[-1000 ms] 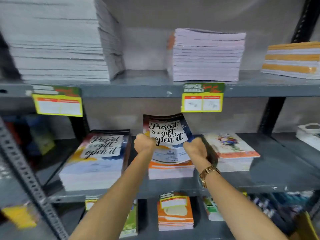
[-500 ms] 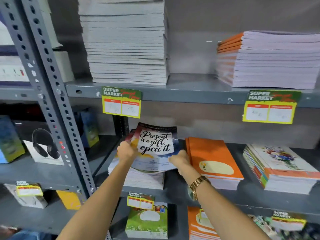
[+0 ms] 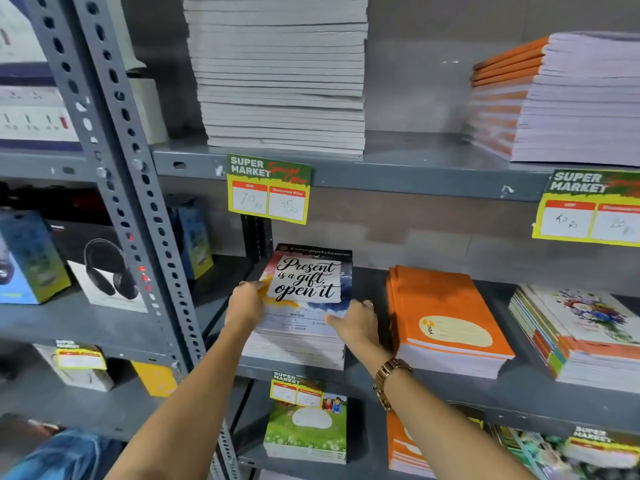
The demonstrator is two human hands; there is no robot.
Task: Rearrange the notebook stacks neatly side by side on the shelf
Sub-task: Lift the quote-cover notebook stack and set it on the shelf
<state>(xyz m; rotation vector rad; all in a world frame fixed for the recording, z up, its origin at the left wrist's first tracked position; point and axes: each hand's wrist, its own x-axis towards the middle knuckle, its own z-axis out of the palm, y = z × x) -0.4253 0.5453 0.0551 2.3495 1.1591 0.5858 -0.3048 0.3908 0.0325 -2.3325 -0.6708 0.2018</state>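
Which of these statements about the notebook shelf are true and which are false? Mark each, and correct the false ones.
1. Both hands are on the stack with the "Present is a gift, open it" cover. True: the left hand is at its left edge, the right hand at its right.
2. The orange notebook stack lies left of that stack. False: it lies to its right.
3. A watch is on the left wrist. False: it is on the right wrist.
4. The price tag above reads 70 and 35. True.
5. The headphone box sits in the bay to the left. True.
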